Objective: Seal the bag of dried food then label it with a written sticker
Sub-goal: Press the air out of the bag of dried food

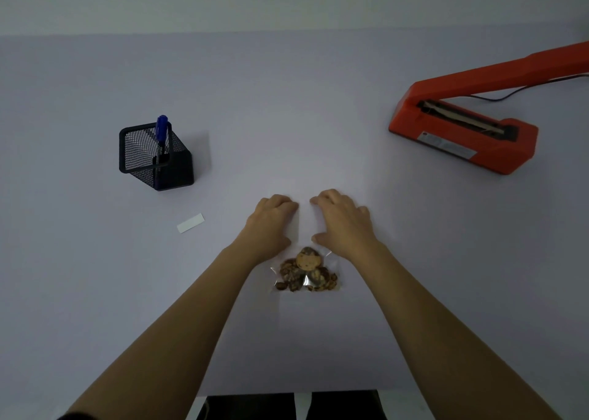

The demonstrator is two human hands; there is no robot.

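Bench edge: the pale bench (95, 292) is filling most of the view, its near edge lying just below the forearms.
Dried food: brown dried food (307, 271) is sitting heaped in the near end of the bag, between the two wrists.
Bag: the clear bag (305, 225) is lying flat on the bench in front of the person, its empty upper part stretching away between the hands.
Left hand: the left hand (271, 223) is resting knuckles up on the bag's left side, its fingers (283, 201) curling down and holding the far edge.
Right hand: the right hand (344, 223) is mirroring it on the right side, fingers (328, 196) bending over and holding the same edge, thumb pointing inward near the food.
Sticker: a small white sticker (190, 223) is lying on the bench, well apart to the left, its face showing plain white.
Pen holder: a black mesh pen holder (173, 174) is standing farther left.
Pen: a blue-capped pen (162, 129) is standing upright in it; its print is too small to read.
Heat sealer: an orange heat sealer (497, 151) is sitting far right with its arm raised.
Rating plate: a silver rating plate (446, 145) is showing on the sealer's side, too blurred to read.
Cord: a dark cord (516, 92) is trailing off behind the sealer.
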